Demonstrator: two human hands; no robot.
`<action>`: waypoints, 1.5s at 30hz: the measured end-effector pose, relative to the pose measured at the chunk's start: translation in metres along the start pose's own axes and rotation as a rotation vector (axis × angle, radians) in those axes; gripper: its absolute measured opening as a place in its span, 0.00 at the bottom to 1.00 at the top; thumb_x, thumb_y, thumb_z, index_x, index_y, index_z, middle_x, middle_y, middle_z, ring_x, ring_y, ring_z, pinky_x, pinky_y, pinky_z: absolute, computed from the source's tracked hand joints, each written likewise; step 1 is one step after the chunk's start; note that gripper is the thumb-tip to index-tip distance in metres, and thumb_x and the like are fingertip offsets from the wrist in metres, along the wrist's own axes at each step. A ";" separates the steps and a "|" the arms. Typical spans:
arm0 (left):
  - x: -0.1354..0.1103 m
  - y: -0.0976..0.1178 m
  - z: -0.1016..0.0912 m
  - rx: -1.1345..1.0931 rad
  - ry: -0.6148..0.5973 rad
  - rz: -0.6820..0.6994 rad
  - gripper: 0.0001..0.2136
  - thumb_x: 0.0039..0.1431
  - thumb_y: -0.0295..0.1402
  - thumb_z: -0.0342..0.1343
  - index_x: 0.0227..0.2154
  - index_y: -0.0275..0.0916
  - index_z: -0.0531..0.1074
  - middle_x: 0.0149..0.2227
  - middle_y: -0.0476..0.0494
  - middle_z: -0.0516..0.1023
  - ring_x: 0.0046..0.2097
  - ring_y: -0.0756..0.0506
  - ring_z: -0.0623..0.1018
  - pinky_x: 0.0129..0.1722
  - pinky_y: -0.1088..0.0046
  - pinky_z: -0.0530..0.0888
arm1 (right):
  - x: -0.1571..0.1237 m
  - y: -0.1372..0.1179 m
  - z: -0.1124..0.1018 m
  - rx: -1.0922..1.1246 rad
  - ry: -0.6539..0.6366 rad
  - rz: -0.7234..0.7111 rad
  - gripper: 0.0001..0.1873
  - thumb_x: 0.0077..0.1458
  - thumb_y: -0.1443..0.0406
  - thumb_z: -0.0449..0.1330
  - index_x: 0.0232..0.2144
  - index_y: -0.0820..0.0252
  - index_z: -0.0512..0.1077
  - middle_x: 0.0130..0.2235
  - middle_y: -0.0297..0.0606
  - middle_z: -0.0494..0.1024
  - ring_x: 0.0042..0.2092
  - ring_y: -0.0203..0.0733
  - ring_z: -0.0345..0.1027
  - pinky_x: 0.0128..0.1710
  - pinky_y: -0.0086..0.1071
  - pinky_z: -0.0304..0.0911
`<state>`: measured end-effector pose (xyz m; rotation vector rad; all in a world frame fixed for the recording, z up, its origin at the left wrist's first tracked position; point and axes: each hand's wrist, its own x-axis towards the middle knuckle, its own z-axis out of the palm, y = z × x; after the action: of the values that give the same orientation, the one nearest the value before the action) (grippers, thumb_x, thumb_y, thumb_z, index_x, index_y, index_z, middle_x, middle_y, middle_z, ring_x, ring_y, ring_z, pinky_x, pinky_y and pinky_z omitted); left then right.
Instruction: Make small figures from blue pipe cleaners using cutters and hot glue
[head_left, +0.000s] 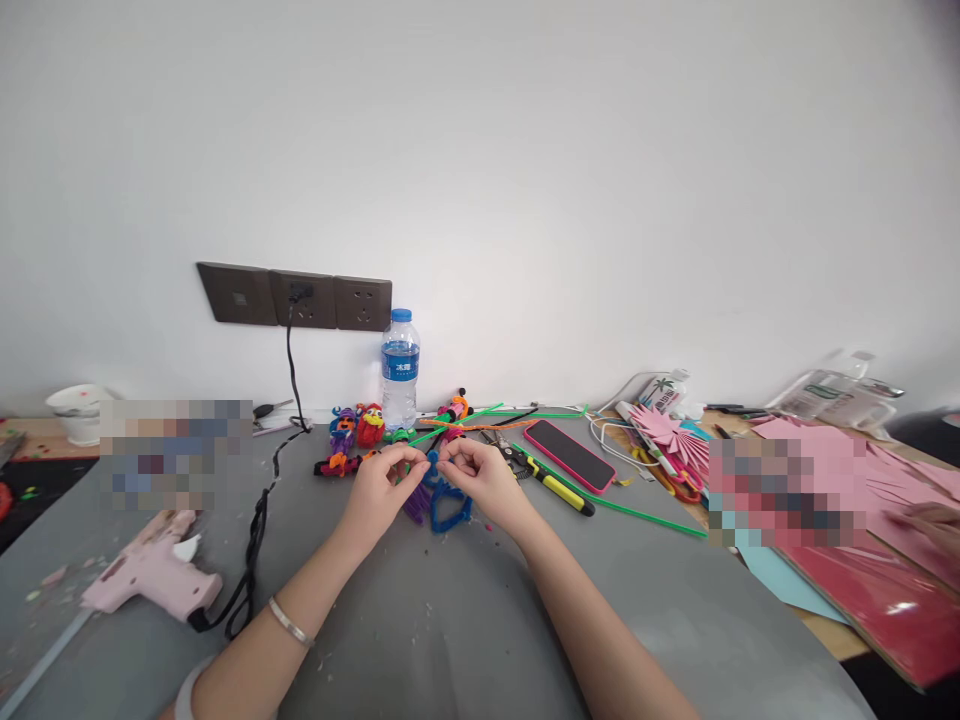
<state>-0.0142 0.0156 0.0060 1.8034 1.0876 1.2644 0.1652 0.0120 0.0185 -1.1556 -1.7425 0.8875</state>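
Observation:
My left hand is closed in a pinch, its fingertips at a small blue fuzzy pipe cleaner. From the other side my right hand pinches at the same blue piece, and the fingers partly cover it. Just under the hands is a bent blue pipe-cleaner loop; whether it joins the held part I cannot tell. Purple pipe-cleaner strands show beside the loop. Behind my left hand stand small pipe-cleaner figures, one red and one purple and blue.
A water bottle stands against the wall. Yellow-handled pliers, a phone and a green pipe cleaner lie right. A pink glue gun with its black cord lies left. Pink paper is far right, near another person's hand.

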 end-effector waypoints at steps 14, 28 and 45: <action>0.001 0.002 -0.001 0.018 -0.011 -0.013 0.05 0.53 0.33 0.56 0.26 0.38 0.73 0.27 0.49 0.73 0.26 0.50 0.69 0.24 0.76 0.64 | -0.001 -0.001 -0.001 0.003 -0.025 0.000 0.09 0.56 0.60 0.57 0.30 0.60 0.69 0.21 0.24 0.51 0.23 0.33 0.44 0.24 0.28 0.44; 0.000 0.000 0.002 0.018 0.024 -0.003 0.06 0.54 0.34 0.57 0.26 0.38 0.74 0.26 0.49 0.73 0.26 0.50 0.69 0.23 0.77 0.64 | -0.002 0.000 0.000 0.016 -0.037 -0.010 0.09 0.57 0.60 0.56 0.30 0.60 0.68 0.22 0.26 0.53 0.24 0.33 0.46 0.24 0.27 0.44; -0.001 0.000 0.002 -0.003 0.037 -0.002 0.06 0.53 0.35 0.57 0.26 0.38 0.75 0.27 0.48 0.74 0.25 0.50 0.69 0.24 0.76 0.64 | -0.001 -0.001 -0.001 0.016 -0.035 -0.020 0.09 0.57 0.60 0.57 0.30 0.60 0.68 0.21 0.24 0.52 0.23 0.33 0.44 0.24 0.27 0.43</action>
<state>-0.0126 0.0141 0.0053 1.7831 1.1064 1.3022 0.1657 0.0105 0.0197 -1.1168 -1.7687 0.9128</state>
